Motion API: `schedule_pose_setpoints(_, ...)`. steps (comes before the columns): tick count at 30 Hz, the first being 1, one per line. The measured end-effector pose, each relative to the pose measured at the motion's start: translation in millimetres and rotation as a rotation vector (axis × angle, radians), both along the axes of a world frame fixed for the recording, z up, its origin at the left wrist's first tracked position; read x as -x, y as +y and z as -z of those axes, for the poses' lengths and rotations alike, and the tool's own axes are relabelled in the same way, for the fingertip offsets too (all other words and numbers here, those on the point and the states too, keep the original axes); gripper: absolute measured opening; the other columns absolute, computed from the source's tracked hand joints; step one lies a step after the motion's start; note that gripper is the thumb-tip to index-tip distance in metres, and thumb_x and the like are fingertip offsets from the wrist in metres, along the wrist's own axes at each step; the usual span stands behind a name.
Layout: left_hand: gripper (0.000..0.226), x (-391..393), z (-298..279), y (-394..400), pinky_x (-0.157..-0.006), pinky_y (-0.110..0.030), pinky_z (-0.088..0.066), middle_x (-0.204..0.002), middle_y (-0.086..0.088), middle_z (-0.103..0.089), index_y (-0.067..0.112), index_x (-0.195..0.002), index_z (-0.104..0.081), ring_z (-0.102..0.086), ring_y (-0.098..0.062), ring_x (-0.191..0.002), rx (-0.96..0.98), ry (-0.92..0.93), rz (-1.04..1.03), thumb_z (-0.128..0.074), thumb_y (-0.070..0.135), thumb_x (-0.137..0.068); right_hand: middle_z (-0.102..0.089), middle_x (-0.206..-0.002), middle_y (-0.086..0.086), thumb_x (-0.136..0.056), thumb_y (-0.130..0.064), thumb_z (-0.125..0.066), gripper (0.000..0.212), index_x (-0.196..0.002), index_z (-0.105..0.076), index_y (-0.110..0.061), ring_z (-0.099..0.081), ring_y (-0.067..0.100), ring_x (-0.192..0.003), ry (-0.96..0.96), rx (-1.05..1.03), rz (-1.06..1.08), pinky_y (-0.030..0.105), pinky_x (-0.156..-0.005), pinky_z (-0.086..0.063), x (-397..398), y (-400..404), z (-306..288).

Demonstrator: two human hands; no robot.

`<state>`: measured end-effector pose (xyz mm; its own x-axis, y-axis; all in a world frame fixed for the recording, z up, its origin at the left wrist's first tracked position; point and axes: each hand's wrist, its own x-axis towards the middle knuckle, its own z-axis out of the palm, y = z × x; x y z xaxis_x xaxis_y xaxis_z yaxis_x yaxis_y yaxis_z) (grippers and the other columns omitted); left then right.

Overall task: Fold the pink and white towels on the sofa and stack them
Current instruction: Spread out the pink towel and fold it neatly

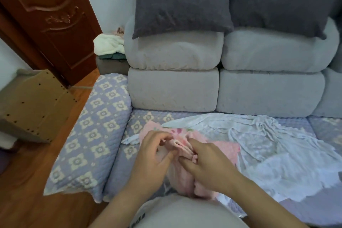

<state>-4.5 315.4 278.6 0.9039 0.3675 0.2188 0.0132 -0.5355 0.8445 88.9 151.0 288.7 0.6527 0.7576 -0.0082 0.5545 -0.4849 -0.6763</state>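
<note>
Grey sofa (222,89), wooden door (46,15), wood floor (24,190)

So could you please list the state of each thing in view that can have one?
pink towel: bunched, unfolded, gripped by both hands
white towel: spread out, crumpled, unfolded on the sofa
left hand: pinching the pink towel
right hand: gripping the pink towel
wooden door: cannot tell whether it is shut

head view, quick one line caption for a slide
Both hands, left and right, pinch the pink towel on the sofa.
</note>
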Motion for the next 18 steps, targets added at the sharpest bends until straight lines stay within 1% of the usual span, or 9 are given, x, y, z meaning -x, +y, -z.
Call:
schedule_pose_setpoints(3, 0.011, 0.9, -4.4, 5.3, -0.086, -0.026, -0.045, -0.096, 0.011, -0.06, 0.023, -0.094, -0.062, -0.06, -0.015, -0.098, -0.01, -0.042, 0.061, -0.064, 0.032, -0.087, -0.058, -0.075, -0.008, -0.084, -0.053, -0.059, 0.03, -0.085, -0.042, -0.028, -0.054, 0.012, -0.07, 0.114, -0.025, -0.074, 0.04, -0.066, -0.047, -0.9, 0.4, -3.2)
schedule_pose_setpoints(7, 0.004, 1.4, -13.0, 18.7, -0.082, -0.04, -0.05, -0.091, 0.005, -0.063, 0.019, -0.088, -0.065, -0.063, -0.02, -0.09, 0.033, -0.044, 0.159, -0.067, 0.02, -0.09, -0.051, -0.078, -0.015, -0.092, -0.04, -0.065, 0.015, -0.091, -0.056, -0.028, -0.046, 0.005, -0.075, 0.578, -0.2, -0.149, 0.025, -0.07, -0.039, -11.0, -5.2, -7.1)
schedule_pose_setpoints(8, 0.003, 2.5, -13.4, 20.8, -0.085, -0.043, -0.05, -0.095, 0.003, -0.063, 0.018, -0.088, -0.066, -0.063, -0.022, -0.095, 0.064, -0.03, 0.2, -0.067, 0.019, -0.091, -0.055, -0.08, -0.008, -0.094, -0.039, -0.063, 0.022, -0.096, -0.059, -0.018, -0.048, 0.007, -0.078, 0.644, -0.242, -0.134, 0.027, -0.074, -0.041, -13.1, -7.0, -7.8)
schedule_pose_setpoints(10, 0.003, 4.2, -14.4, 23.0, -0.101, -0.039, -0.045, -0.117, 0.004, -0.062, 0.022, -0.088, -0.068, -0.059, -0.021, -0.118, 0.118, 0.018, 0.272, -0.069, 0.025, -0.09, -0.062, -0.091, 0.019, -0.095, -0.042, -0.064, 0.044, -0.103, -0.06, 0.001, -0.055, 0.016, -0.087, 0.71, -0.286, -0.13, 0.041, -0.083, -0.045, -15.6, -8.5, -5.9)
schedule_pose_setpoints(11, 0.004, 4.2, -16.0, 24.2, -0.109, -0.032, -0.039, -0.132, 0.008, -0.058, 0.025, -0.088, -0.07, -0.051, -0.018, -0.132, 0.133, 0.055, 0.32, -0.07, 0.029, -0.09, -0.064, -0.095, 0.023, -0.094, -0.041, -0.065, 0.045, -0.102, -0.062, 0.003, -0.057, 0.018, -0.089, 0.73, -0.305, -0.132, 0.042, -0.085, -0.046, -15.0, -7.7, -5.2)
schedule_pose_setpoints(12, 0.005, 3.6, -18.9, 25.5, -0.112, -0.026, -0.034, -0.143, 0.012, -0.052, 0.026, -0.088, -0.072, -0.042, -0.013, -0.141, 0.135, 0.096, 0.379, -0.072, 0.03, -0.091, -0.067, -0.093, 0.018, -0.095, -0.037, -0.065, 0.038, -0.099, -0.065, 0.0, -0.059, 0.015, -0.089, 0.728, -0.322, -0.123, 0.037, -0.085, -0.047, -13.8, -6.0, -4.6)
schedule_pose_setpoints(14, 0.004, -0.3, -25.8, 28.8, -0.111, -0.02, -0.033, -0.148, 0.016, -0.048, 0.021, -0.091, -0.074, -0.036, -0.006, -0.144, 0.129, 0.156, 0.475, -0.072, 0.024, -0.091, -0.065, -0.081, -0.007, -0.098, -0.025, -0.062, 0.015, -0.089, -0.066, -0.014, -0.058, 0.004, -0.078, 0.637, -0.327, -0.115, 0.02, -0.075, -0.046, -10.5, -0.8, -7.0)
schedule_pose_setpoints(16, 0.003, -5.0, -32.8, 33.5, -0.107, -0.022, -0.04, -0.138, 0.011, -0.057, 0.017, -0.091, -0.073, -0.047, -0.01, -0.137, 0.146, 0.177, 0.491, -0.071, 0.018, -0.092, -0.06, -0.077, -0.011, -0.099, -0.016, -0.062, 0.01, -0.089, -0.064, -0.017, -0.053, 0.003, -0.072, 0.52, -0.318, -0.134, 0.021, -0.069, -0.044, -8.5, 3.6, -8.5)
schedule_pose_setpoints(18, 0.009, -7.9, -37.1, 36.5, -0.099, -0.037, -0.046, -0.115, 0.004, -0.066, 0.023, -0.09, -0.072, -0.06, -0.019, -0.116, 0.156, 0.179, 0.482, -0.07, 0.015, -0.092, -0.058, -0.075, -0.004, -0.097, -0.014, -0.064, 0.008, -0.089, -0.065, -0.016, -0.05, 0.005, -0.069, 0.45, -0.333, -0.125, 0.025, -0.065, -0.042, -8.7, 3.5, -9.0)
